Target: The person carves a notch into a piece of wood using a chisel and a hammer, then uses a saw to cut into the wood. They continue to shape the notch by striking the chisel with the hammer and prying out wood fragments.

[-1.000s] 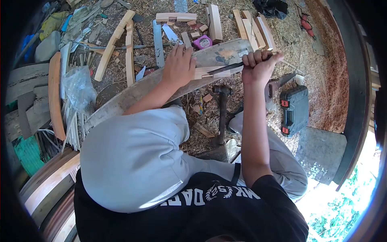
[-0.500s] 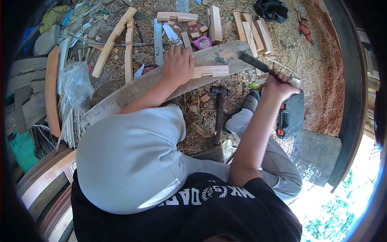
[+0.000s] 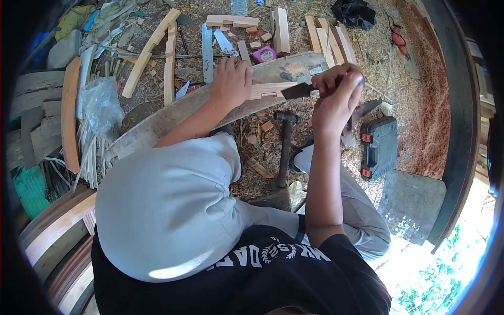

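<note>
My left hand (image 3: 231, 81) lies over the left part of a notched wooden piece (image 3: 273, 90), pressing it on the long grey board (image 3: 173, 115); its fingers are bent around the wood. My right hand (image 3: 337, 94) is closed on the handle of a dark chisel (image 3: 297, 91). The chisel's flat blade points left, over the right part of the notched piece, close to its notch. Whether the blade touches the wood I cannot tell. A hammer (image 3: 285, 142) stands below the board, between my legs.
Beyond the board are a pink tape measure (image 3: 264, 54), a metal ruler (image 3: 208, 52) and several cut wooden pieces (image 3: 281, 34). A black tool case (image 3: 379, 148) lies at the right. A plastic bag (image 3: 100, 107) and thin strips are at the left.
My right hand has moved left and turned, bringing the chisel blade from the board's right end down over the notched piece. My left hand has stayed on the wood.
</note>
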{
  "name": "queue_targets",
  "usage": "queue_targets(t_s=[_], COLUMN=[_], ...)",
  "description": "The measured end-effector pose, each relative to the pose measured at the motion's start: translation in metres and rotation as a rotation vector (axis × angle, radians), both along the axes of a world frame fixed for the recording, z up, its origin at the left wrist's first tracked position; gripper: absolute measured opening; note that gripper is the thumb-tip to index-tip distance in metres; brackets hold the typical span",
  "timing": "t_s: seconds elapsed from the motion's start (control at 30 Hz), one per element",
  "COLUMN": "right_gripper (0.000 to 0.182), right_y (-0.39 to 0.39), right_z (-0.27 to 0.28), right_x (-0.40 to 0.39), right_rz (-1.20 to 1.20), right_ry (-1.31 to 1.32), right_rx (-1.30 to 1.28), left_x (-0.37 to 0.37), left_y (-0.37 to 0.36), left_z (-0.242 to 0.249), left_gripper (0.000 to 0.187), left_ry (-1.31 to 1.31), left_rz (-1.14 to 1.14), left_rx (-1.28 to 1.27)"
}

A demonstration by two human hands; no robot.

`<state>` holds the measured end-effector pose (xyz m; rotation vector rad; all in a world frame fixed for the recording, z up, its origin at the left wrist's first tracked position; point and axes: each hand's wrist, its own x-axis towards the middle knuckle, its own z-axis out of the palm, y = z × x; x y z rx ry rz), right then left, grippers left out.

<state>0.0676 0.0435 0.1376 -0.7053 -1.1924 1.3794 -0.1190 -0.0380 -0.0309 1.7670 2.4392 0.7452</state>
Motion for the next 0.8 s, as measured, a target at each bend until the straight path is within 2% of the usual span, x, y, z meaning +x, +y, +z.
queue_targets(t_s=[0.03,0.1,0.13,0.2,0.27,0.33,0.37,0.53,0.6,0.7,0.8], right_gripper=[0.032,0.029,0.029,0.025,0.023,0.027,0.025,0.025,0.025,0.024,0.023], right_y=[0.003,0.01,0.014,0.021,0.03,0.03,0.026,0.029,0.032,0.031,0.021], right_z=[0.003,0.007,0.003,-0.018,-0.05,-0.068,-0.07,-0.101,-0.108,-0.12,-0.108], right_x=[-0.001,-0.002,-0.003,-0.005,-0.006,-0.018,-0.025,-0.067,-0.083,-0.103,-0.113], right_rz=[-0.003,0.031,0.032,0.084,0.163,0.314,0.318,0.432,0.488,0.513,0.535], right_ry=[0.004,-0.256,-0.255,-0.525,-0.59,-0.796,-0.855,-0.954,-1.079,-1.019,-0.943], right_rx=[0.001,-0.119,-0.117,-0.105,-0.031,0.136,0.092,0.292,0.466,0.578,0.528], left_x=[-0.001,-0.005,-0.008,-0.018,-0.029,-0.04,-0.047,-0.078,-0.085,-0.091,-0.092], left_y=[-0.001,-0.006,-0.01,-0.025,-0.042,-0.064,-0.075,-0.122,-0.135,-0.146,-0.147], left_z=[-0.001,-0.002,-0.001,0.0,0.003,0.012,0.012,0.025,0.022,0.023,0.025], left_gripper=[0.036,0.037,0.038,0.039,0.04,0.04,0.04,0.039,0.038,0.035,0.03], left_ry=[0.001,-0.004,-0.01,0.016,0.045,0.099,0.098,0.026,0.0,-0.086,-0.183], left_rz=[0.008,0.029,0.055,0.062,0.079,0.112,0.119,0.225,0.226,0.225,0.226], left_rx=[-0.012,-0.012,-0.012,0.006,0.022,-0.023,-0.027,-0.101,-0.063,-0.013,0.035])
